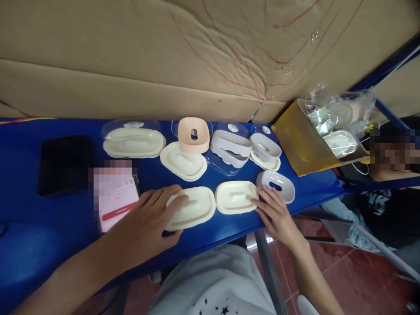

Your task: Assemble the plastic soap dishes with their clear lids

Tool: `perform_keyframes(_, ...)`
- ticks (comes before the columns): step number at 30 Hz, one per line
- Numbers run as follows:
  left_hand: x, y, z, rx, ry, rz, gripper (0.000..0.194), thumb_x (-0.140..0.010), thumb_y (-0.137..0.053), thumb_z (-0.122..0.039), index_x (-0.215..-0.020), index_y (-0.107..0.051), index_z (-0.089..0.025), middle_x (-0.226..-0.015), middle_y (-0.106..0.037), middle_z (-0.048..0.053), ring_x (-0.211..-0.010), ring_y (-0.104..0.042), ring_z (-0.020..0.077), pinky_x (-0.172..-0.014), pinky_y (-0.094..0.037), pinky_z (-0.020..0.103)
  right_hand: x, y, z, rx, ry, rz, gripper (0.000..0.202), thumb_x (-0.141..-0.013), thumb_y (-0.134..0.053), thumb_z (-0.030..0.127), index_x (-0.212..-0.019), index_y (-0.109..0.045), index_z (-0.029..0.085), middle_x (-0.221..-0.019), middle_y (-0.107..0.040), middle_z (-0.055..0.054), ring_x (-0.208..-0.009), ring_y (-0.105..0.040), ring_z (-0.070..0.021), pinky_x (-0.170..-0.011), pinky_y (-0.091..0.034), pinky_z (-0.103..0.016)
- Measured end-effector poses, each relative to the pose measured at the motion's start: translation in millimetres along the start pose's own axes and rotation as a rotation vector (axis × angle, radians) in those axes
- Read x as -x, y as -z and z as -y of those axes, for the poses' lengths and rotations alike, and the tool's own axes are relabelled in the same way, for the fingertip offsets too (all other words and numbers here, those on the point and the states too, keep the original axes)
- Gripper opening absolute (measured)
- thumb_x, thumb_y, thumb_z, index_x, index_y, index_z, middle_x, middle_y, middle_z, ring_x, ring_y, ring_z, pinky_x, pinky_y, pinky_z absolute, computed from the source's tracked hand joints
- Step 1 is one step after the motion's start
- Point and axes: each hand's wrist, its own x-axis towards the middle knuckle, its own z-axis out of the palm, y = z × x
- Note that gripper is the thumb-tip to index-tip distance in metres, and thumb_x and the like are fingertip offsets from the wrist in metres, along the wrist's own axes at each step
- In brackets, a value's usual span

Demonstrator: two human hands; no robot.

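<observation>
Two cream oval pieces with raised middles lie side by side near the table's front edge. My left hand (160, 214) has its fingers apart around the left end of one cream piece (198, 205), thumb side over its top. At the right end of the other cream piece (234, 197), my right hand (274, 212) rests with fingers stretched out, their tips touching its rim. Just behind my right hand sits a grey oval ring-like piece (285, 186) with a slot. Neither hand has lifted anything off the blue table (183, 238).
Behind are a cream piece on clear plastic (134, 144), a peach piece (193, 133), another cream piece (183, 162) and grey pieces (231, 146). A yellow box (295, 144) of wrapped parts stands right. A black tray (62, 166) and pink package (118, 192) lie left. A person sits right.
</observation>
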Motion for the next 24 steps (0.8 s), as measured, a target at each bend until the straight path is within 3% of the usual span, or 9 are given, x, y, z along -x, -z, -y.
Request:
perform_keyframes(3, -3.7, -2.6, 3.0, -0.039, -0.013, -0.034, 0.041, -0.094, -0.059, -0.026, -0.135, -0.06, -0.023, -0.147, -0.06, 0.016, -0.118, -0.064, 0.0367, -0.098, -0.054, 0.053, 8.4, 10.2, -19.1, 0.112, -0.124, -0.045, 0.057, -0.107, -0.068, 0.034, -0.162, -0.052, 0.027, -0.171, -0.049, -0.015, -0.16, -0.044, -0.0375, -0.129, -0.038, -0.066)
perform_keyframes(6, -7.1, -3.8, 3.9, -0.058, -0.019, -0.05, 0.041, -0.098, -0.057, -0.026, -0.139, -0.06, -0.023, -0.152, -0.058, 0.017, -0.121, -0.064, 0.0382, -0.102, -0.054, 0.056, 21.6, 18.1, -40.7, 0.196, -0.221, -0.103, 0.052, -0.109, -0.065, 0.038, -0.159, -0.056, 0.028, -0.158, -0.064, -0.014, -0.148, -0.059, -0.0375, -0.123, -0.041, -0.065)
perform_keyframes(9, -9.8, -4.5, 4.6, -0.061, -0.047, -0.059, 0.046, -0.101, -0.057, -0.027, -0.147, -0.057, -0.023, -0.156, -0.055, 0.018, -0.131, -0.061, 0.0404, -0.109, -0.051, 0.06, 29.8, 20.6, -45.5, 0.189, -0.223, -0.15, 0.037, -0.11, -0.063, 0.031, -0.147, -0.067, 0.029, -0.141, -0.076, -0.011, -0.131, -0.071, -0.0337, -0.112, -0.051, -0.056)
perform_keyframes(15, -15.2, -7.4, 6.4, -0.027, -0.052, -0.027, 0.053, -0.103, -0.066, -0.044, -0.151, -0.055, -0.022, -0.156, -0.057, 0.017, -0.131, -0.062, 0.0406, -0.109, -0.051, 0.059, 11.7, 8.8, 3.0, 0.045, -0.112, -0.225, 0.04, -0.106, -0.067, 0.018, -0.144, -0.068, 0.03, -0.137, -0.077, -0.01, -0.127, -0.073, -0.0314, -0.113, -0.048, -0.055)
perform_keyframes(19, -18.5, -9.1, 4.4, -0.026, -0.034, -0.005, 0.053, -0.101, -0.071, -0.042, -0.149, -0.059, -0.023, -0.154, -0.059, 0.016, -0.129, -0.063, 0.0397, -0.107, -0.053, 0.057, -7.9, -9.3, 29.6, -0.031, -0.013, -0.2, 0.046, -0.106, -0.068, 0.016, -0.148, -0.065, 0.032, -0.138, -0.078, -0.007, -0.13, -0.071, -0.0302, -0.114, -0.048, -0.056)
perform_keyframes(24, -20.6, -9.5, 0.4, -0.069, -0.046, 0.009, 0.057, -0.097, -0.077, -0.038, -0.149, -0.059, -0.022, -0.153, -0.059, 0.017, -0.125, -0.063, 0.0392, -0.107, -0.053, 0.057, -22.5, -19.9, 42.6, -0.06, 0.052, -0.133, 0.051, -0.107, -0.067, 0.017, -0.155, -0.059, 0.033, -0.144, -0.075, -0.005, -0.135, -0.069, -0.0281, -0.118, -0.047, -0.057)
